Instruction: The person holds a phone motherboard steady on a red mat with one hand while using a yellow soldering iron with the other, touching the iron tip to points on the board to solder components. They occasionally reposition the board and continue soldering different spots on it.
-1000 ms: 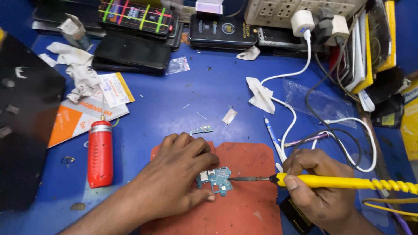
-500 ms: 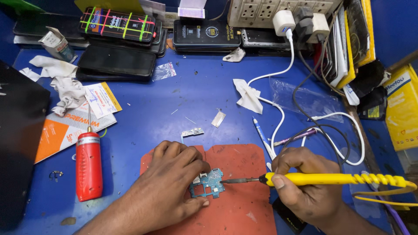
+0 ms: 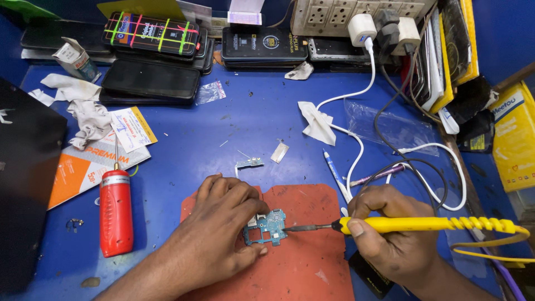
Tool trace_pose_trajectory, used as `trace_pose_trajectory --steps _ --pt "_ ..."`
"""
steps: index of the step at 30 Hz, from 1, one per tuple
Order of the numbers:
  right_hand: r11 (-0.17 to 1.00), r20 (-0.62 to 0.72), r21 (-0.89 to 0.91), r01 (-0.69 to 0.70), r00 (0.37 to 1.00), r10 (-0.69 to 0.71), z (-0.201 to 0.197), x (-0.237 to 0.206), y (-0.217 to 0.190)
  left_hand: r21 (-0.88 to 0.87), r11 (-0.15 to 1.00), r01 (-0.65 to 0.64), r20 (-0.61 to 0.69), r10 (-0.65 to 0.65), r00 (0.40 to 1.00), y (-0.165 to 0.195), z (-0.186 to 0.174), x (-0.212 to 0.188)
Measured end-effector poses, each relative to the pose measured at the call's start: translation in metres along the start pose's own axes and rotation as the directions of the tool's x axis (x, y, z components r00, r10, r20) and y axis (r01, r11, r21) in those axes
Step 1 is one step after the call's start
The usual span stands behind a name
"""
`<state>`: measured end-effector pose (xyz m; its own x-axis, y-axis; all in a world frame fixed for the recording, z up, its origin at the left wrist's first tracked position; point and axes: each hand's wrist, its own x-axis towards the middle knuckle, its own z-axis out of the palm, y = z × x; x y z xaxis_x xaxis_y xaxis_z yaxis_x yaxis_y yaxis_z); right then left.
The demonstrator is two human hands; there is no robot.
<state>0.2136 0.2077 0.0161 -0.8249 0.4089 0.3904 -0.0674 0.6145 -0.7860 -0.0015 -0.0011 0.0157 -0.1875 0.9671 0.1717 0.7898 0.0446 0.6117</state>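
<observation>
The blue desk [image 3: 184, 161] carries everything, and near its front edge lies a red mat [image 3: 312, 267]. On the far left a large black slab [image 3: 28, 195] covers the desk's edge.

The left hand [image 3: 223, 234] rests palm down on the mat, fingers curled narrow, its fingertips and thumb pinning a small teal board [image 3: 266, 227] from the left side. The right hand [image 3: 395, 234] is closed around a yellow iron [image 3: 423, 224], gripped like a pen, thumb on top. The iron's dark tip [image 3: 301, 228] points left and touches the right edge of the board. So the board lies on the mat between the 2 hands, under the left fingertips and just left of the right hand. The iron's coiled yellow cord [image 3: 490, 226] runs off to the right.

Left of the left hand, well apart from it, a red bottle [image 3: 116, 212] with a thin needle spout lies on the desk beside an orange booklet [image 3: 83, 167]. Just beyond the left hand's knuckles sits a tiny flex strip [image 3: 249, 163], and near it a white scrap [image 3: 280, 151]. A blue pen [image 3: 336, 174] lies just beyond the right hand, with white cable [image 3: 356, 150] looping past it up to a white charger [image 3: 361, 29] in the power strip [image 3: 356, 11]. At the back of the desk sit several dark phones [image 3: 150, 81], 1 of them bound with coloured bands [image 3: 150, 33]. Crumpled white cloth [image 3: 83, 111] lies at the left.
</observation>
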Motion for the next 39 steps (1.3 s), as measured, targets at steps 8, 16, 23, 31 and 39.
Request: trace_pose_trajectory --steps 8,16,23,31,39 --pt "1.0 -0.017 0.024 0.01 1.0 -0.009 0.0021 -0.0005 0.0012 -0.007 1.0 -0.021 0.001 0.021 1.0 -0.0032 0.0004 -0.0004" --pt "1.0 -0.02 0.0 0.009 1.0 -0.009 0.0021 -0.0003 0.0009 -0.008 1.0 -0.001 0.022 0.001 1.0 -0.0023 -0.0001 -0.0006" --pt "1.0 -0.025 0.007 0.0 1.0 0.0 0.0027 -0.0005 0.0005 0.006 1.0 -0.011 0.017 0.011 1.0 -0.0022 0.0003 -0.0012" --pt "1.0 -0.032 0.006 -0.01 0.999 0.01 0.0026 -0.0004 0.0005 0.008 1.0 -0.011 0.021 0.011 1.0 -0.0024 0.001 -0.0009" --pt "1.0 -0.035 0.013 -0.011 0.999 0.011 0.0027 -0.0004 0.0006 0.0 1.0 -0.022 0.018 0.022 1.0 -0.0023 0.0 -0.001"
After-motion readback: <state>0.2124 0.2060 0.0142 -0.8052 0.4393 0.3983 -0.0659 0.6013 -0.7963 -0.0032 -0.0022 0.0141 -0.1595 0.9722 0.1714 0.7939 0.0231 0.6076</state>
